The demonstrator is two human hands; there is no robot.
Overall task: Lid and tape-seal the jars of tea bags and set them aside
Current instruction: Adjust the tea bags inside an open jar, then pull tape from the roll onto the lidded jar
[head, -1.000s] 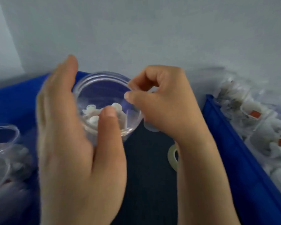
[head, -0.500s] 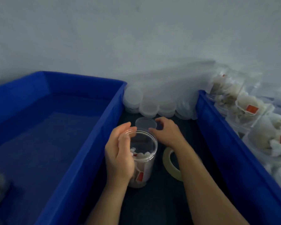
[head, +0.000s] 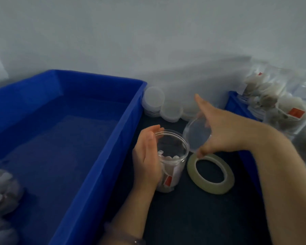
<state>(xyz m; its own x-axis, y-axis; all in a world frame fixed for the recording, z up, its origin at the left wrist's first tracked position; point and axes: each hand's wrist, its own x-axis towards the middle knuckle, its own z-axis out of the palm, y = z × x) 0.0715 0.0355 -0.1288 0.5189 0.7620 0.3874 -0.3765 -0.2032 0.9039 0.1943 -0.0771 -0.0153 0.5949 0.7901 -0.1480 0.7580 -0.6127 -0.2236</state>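
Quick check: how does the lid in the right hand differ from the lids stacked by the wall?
The held lid is a single one, gripped in the right hand and tilted beside the open jar. The stacked lids sit untouched in piles against the wall. The held lid looks clear, while the stacked lids look cloudy white. Both are round plastic discs.
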